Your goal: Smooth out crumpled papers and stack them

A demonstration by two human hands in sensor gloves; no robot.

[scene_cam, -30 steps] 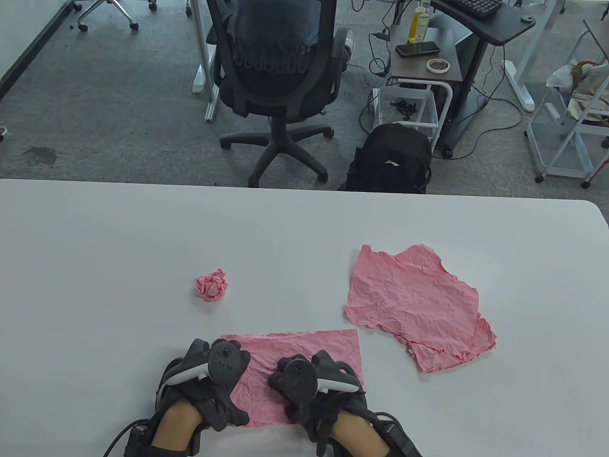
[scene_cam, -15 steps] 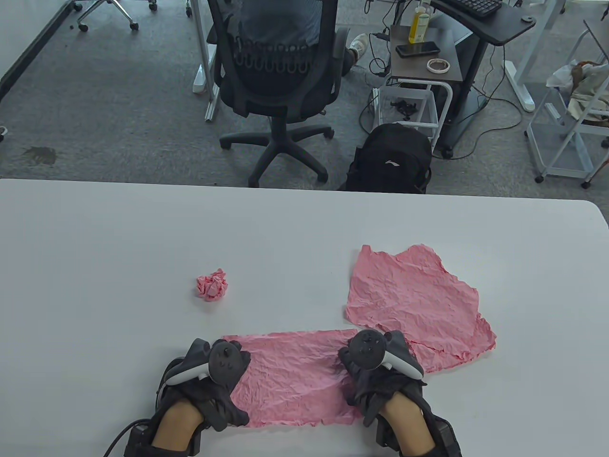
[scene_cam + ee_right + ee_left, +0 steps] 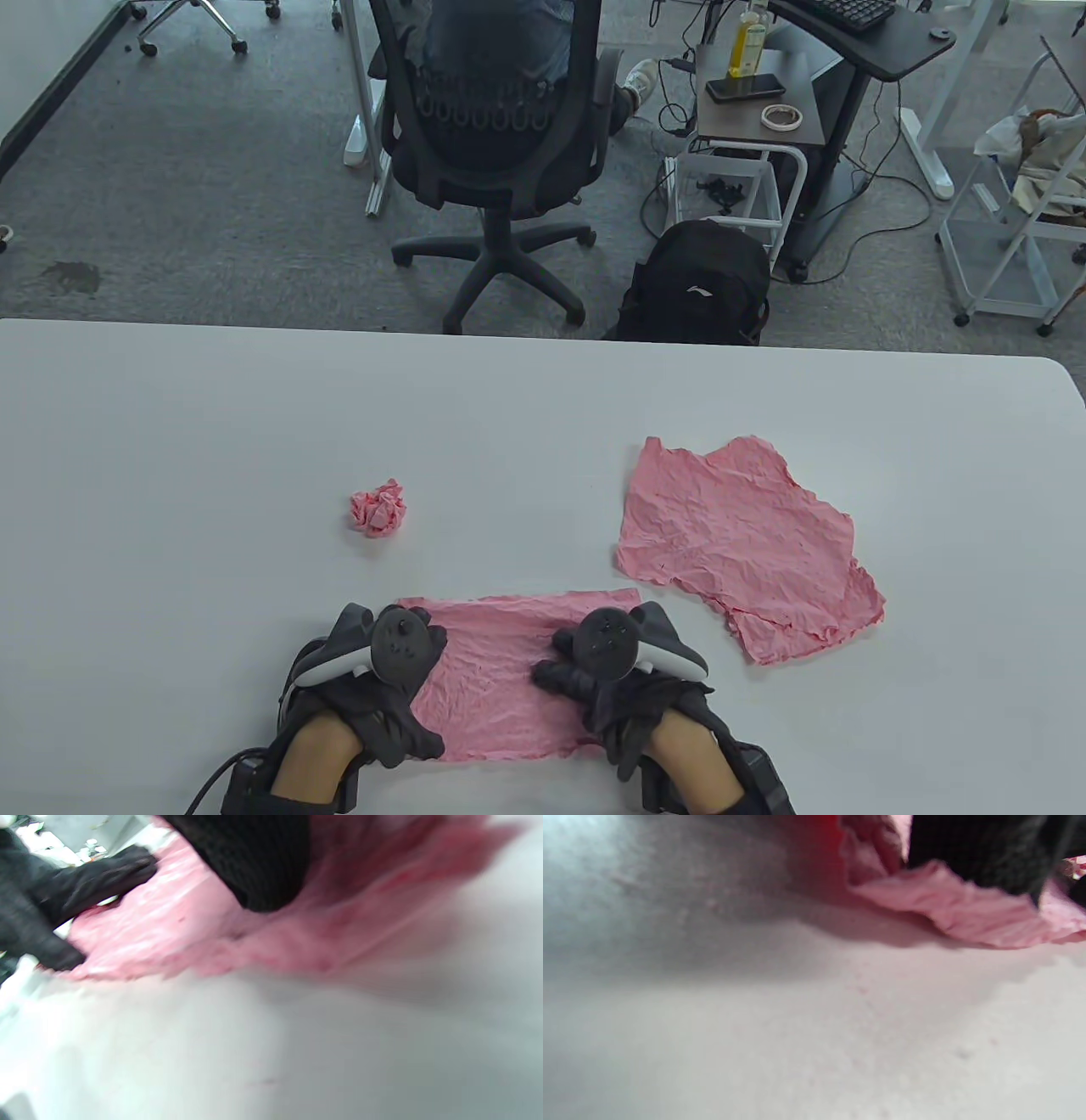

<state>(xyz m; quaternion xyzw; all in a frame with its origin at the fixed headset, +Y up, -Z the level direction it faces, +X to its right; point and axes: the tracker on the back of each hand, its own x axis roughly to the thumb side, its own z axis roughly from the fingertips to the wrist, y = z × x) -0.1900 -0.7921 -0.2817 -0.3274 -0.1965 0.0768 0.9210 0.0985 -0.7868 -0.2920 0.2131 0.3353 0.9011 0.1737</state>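
While flat left hand (image 3: 373, 679) and right hand (image 3: 611, 688) press near sheet (image 3: 501, 671) smooth, flattened stack (image 3: 738, 543) waits right; crumpled ball (image 3: 378, 508) untouched.

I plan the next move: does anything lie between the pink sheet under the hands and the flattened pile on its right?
Nothing visible does. Only bare table separates the sheet from the flattened pile; the crumpled ball lies off to the left.

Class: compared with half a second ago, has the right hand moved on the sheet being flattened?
Yes. The right hand has slid left along the pink sheet, away from the flattened stack and toward the left hand.
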